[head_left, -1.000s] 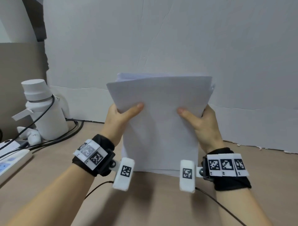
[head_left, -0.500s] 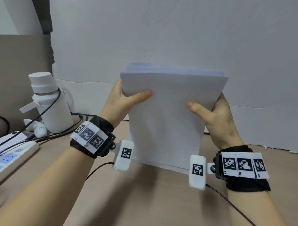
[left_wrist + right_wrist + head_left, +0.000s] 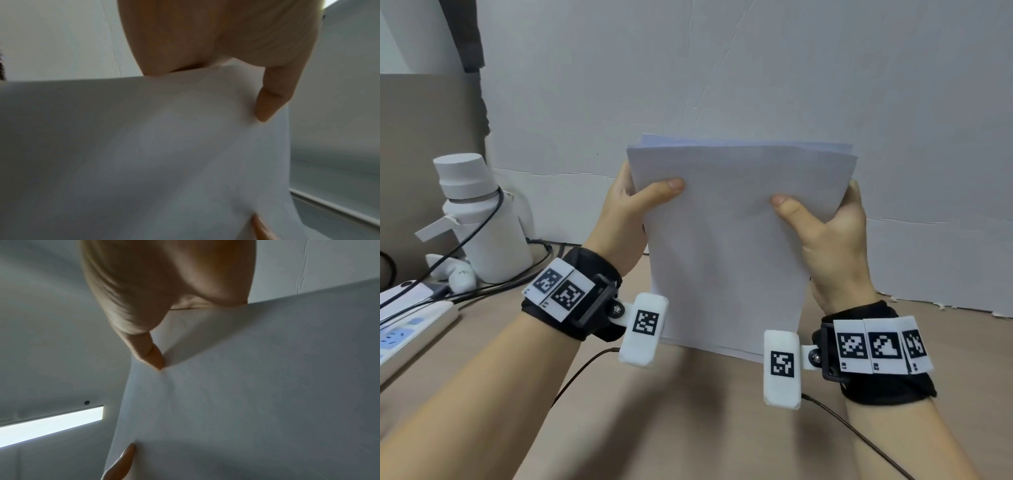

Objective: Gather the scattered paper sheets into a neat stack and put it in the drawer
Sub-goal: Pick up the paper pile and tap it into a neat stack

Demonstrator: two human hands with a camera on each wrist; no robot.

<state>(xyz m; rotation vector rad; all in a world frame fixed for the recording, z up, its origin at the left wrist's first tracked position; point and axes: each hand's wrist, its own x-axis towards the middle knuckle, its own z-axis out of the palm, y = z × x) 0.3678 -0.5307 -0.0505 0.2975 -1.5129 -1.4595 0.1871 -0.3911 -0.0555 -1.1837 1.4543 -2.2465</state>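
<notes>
A stack of white paper sheets [image 3: 726,246] stands upright on its short edge over the brown desk [image 3: 688,428]. I cannot tell whether its lower edge touches the desk. My left hand [image 3: 637,202] grips its left side, thumb on the front and fingers behind. My right hand [image 3: 828,233] grips the right side the same way. The top edges are nearly level, with a few back sheets peeking up. The left wrist view shows the paper [image 3: 144,154] under my thumb [image 3: 269,100]. The right wrist view shows the paper [image 3: 246,386] creased at my thumb [image 3: 148,352]. No drawer is in view.
A white bottle [image 3: 479,219] stands at the back left, with black cables [image 3: 493,287] around it and a small white object [image 3: 460,274] at its foot. A power strip [image 3: 407,335] lies along the left edge. A white board [image 3: 756,85] closes off the back.
Both hands have shifted the upright stack slightly right and up. The splayed top edges have come closer to level. Both grips are unchanged.
</notes>
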